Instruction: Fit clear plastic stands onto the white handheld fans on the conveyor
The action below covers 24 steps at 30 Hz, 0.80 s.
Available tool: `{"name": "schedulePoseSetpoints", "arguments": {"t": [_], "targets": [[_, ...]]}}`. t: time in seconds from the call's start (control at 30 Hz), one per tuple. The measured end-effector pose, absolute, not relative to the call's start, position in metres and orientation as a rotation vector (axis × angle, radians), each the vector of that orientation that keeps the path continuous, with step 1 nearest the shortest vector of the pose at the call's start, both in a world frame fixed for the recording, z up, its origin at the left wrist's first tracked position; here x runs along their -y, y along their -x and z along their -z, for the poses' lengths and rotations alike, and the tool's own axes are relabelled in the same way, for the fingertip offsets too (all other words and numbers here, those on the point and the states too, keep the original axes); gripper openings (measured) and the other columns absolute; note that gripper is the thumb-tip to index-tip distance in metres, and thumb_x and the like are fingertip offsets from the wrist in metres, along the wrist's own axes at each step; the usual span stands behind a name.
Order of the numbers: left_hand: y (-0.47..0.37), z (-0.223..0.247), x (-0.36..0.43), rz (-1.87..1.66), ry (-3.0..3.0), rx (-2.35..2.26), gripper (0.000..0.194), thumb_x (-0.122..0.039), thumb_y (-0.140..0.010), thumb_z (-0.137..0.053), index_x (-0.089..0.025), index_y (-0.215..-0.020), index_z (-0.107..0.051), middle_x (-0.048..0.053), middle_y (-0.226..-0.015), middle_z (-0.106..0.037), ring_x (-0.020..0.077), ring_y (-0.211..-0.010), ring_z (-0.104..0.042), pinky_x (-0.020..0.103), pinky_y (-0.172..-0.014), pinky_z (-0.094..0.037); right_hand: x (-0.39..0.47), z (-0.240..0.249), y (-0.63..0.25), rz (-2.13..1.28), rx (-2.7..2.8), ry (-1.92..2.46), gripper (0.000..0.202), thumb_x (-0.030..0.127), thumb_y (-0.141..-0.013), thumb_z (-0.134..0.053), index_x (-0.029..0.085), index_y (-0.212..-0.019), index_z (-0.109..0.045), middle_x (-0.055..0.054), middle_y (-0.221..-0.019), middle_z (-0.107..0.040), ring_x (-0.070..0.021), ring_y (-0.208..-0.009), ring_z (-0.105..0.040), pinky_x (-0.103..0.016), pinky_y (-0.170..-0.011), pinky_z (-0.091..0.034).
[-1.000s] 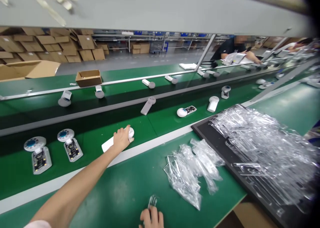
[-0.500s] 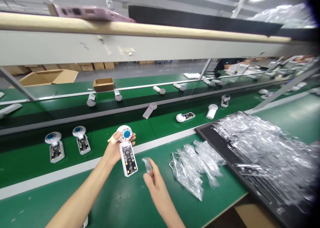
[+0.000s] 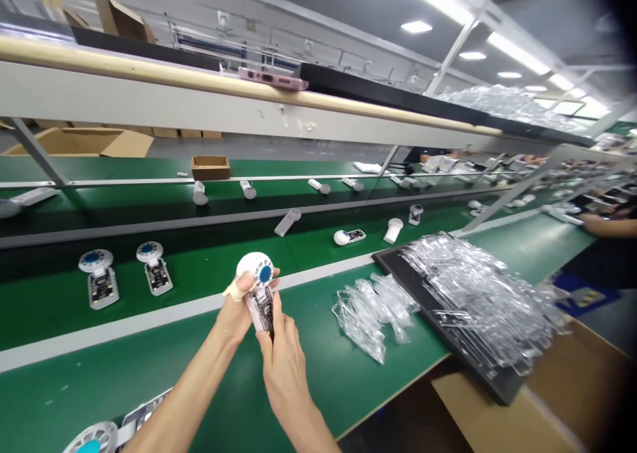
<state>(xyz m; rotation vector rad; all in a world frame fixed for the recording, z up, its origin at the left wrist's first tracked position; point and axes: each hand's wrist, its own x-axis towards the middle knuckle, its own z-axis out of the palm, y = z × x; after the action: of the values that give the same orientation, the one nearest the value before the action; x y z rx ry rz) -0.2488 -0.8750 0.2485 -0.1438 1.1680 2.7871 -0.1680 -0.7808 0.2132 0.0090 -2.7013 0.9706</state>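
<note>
My left hand (image 3: 237, 307) is closed around the neck of a white handheld fan-like device (image 3: 256, 268), with a finger cot on the thumb. Its round slotted head has a blue centre, and its handle lies open over a dark circuit board. My right hand (image 3: 286, 357) closes on the lower handle from the right, thumb in front and fingers along the edge. The clear plastic piece it carried cannot be plainly made out there. Loose clear plastic pieces (image 3: 371, 314) lie to the right. Another such device (image 3: 97, 436) lies by my left forearm, partly hidden.
On the green belt sit similar devices (image 3: 102, 280), several with boards exposed. A black tray (image 3: 468, 347) heaped with clear plastic pieces (image 3: 488, 294) stands at right. Ahead runs a shelf rail (image 3: 199, 111) holding a pink phone (image 3: 273, 79). Another person's arm (image 3: 607, 226) shows far right.
My right hand has moved up and left from beside the device onto its handle. The device has tilted in my left hand, and the view has swung to the right.
</note>
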Motion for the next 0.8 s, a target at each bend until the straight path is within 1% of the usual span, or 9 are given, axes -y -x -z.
{"name": "schedulePoseSetpoints", "arguments": {"t": [0.1, 0.27, 0.33, 0.37, 0.43, 0.5, 0.67, 0.73, 0.8], "targets": [[0.243, -0.249, 0.877, -2.644, 0.18, -1.37, 0.057, -0.051, -0.058, -0.078, -0.014, -0.1, -0.067, 0.014, -0.105, -0.069, 0.0324, -0.108, -0.059, 0.041, -0.093, -0.047, 0.768, -0.224, 0.162, -1.197, 2.719, -0.081, 0.056, 0.026, -0.095, -0.037, 0.032, -0.149, -0.021, -0.004, -0.1, -0.059, -0.017, -0.083, -0.061, -0.028, -0.071, -0.053], [0.235, -0.236, 0.869, -2.106, 0.284, -1.754, 0.055, -0.051, -0.057, -0.08, -0.015, -0.096, -0.068, 0.014, -0.101, -0.069, 0.0319, -0.095, -0.063, 0.037, -0.074, -0.053, 0.735, -0.222, 0.176, -1.253, 2.73, -0.054, 0.046, 0.033, -0.092, -0.045, 0.03, -0.138, -0.044, -0.004, -0.098, -0.062, -0.0189, -0.091, -0.061, -0.031, -0.078, -0.051], [0.234, -0.23, 0.851, -2.147, 0.343, -1.871, 0.053, -0.05, -0.056, -0.081, -0.016, -0.094, -0.067, 0.013, -0.102, -0.068, 0.0316, -0.097, -0.063, 0.037, -0.076, -0.052, 0.72, -0.212, 0.191, -1.468, 2.645, 0.207, 0.037, 0.036, -0.096, -0.035, 0.021, -0.118, -0.06, -0.003, -0.087, -0.065, -0.0175, -0.082, -0.063, -0.027, -0.071, -0.05], [0.233, -0.227, 0.839, -2.198, 0.373, -1.918, 0.053, -0.049, -0.054, -0.082, -0.017, -0.093, -0.066, 0.012, -0.103, -0.068, 0.0312, -0.099, -0.062, 0.037, -0.079, -0.051, 0.712, -0.207, 0.2, -1.541, 2.584, 0.346, 0.04, 0.037, -0.097, -0.029, 0.018, -0.101, -0.064, -0.003, -0.08, -0.066, -0.0168, -0.075, -0.063, -0.026, -0.066, -0.048], [0.233, -0.222, 0.811, -2.27, 0.438, -1.944, 0.052, -0.045, -0.051, -0.084, -0.019, -0.092, -0.066, 0.01, -0.102, -0.068, 0.0305, -0.099, -0.063, 0.037, -0.084, -0.05, 0.697, -0.199, 0.218, -1.532, 2.537, 0.482, 0.05, 0.037, -0.098, -0.021, 0.017, -0.074, -0.06, -0.003, -0.067, -0.063, -0.0158, -0.065, -0.06, -0.025, -0.059, -0.044], [0.235, -0.217, 0.786, -2.296, 0.51, -1.909, 0.051, -0.043, -0.05, -0.085, -0.02, -0.091, -0.065, 0.008, -0.095, -0.069, 0.0299, -0.096, -0.064, 0.037, -0.083, -0.05, 0.681, -0.193, 0.235, -1.434, 2.598, 0.447, 0.053, 0.035, -0.098, -0.017, 0.018, -0.066, -0.056, -0.003, -0.063, -0.061, -0.0152, -0.06, -0.057, -0.025, -0.057, -0.042], [0.288, -0.189, 0.775, -2.121, 0.584, -1.79, 0.052, -0.051, -0.057, -0.079, -0.018, -0.095, -0.065, 0.009, -0.089, -0.07, 0.0279, -0.088, -0.065, 0.035, -0.071, -0.052, 0.62, -0.189, 0.263, -1.415, 2.82, 0.089, 0.042, 0.033, -0.097, -0.032, 0.019, -0.073, -0.063, -0.002, -0.069, -0.065, -0.0158, -0.065, -0.06, -0.026, -0.064, -0.045], [0.331, -0.175, 0.8, -1.958, 0.579, -1.878, 0.053, -0.052, -0.059, -0.077, -0.014, -0.095, -0.065, 0.012, -0.088, -0.07, 0.0285, -0.081, -0.066, 0.037, -0.067, -0.053, 0.581, -0.186, 0.266, -1.339, 2.921, -0.18, 0.025, 0.023, -0.092, -0.043, 0.019, -0.091, -0.068, -0.005, -0.089, -0.07, -0.0192, -0.084, -0.064, -0.032, -0.079, -0.047], [0.375, -0.167, 0.837, -1.667, 0.64, -2.245, 0.054, -0.046, -0.055, -0.079, -0.012, -0.094, -0.064, 0.015, -0.087, -0.069, 0.0322, -0.08, -0.065, 0.041, -0.066, -0.052, 0.54, -0.179, 0.266, -1.027, 3.056, -0.582, 0.036, 0.009, -0.083, -0.049, 0.018, -0.115, -0.063, -0.01, -0.118, -0.064, -0.0249, -0.112, -0.056, -0.041, -0.097, -0.041]]}}
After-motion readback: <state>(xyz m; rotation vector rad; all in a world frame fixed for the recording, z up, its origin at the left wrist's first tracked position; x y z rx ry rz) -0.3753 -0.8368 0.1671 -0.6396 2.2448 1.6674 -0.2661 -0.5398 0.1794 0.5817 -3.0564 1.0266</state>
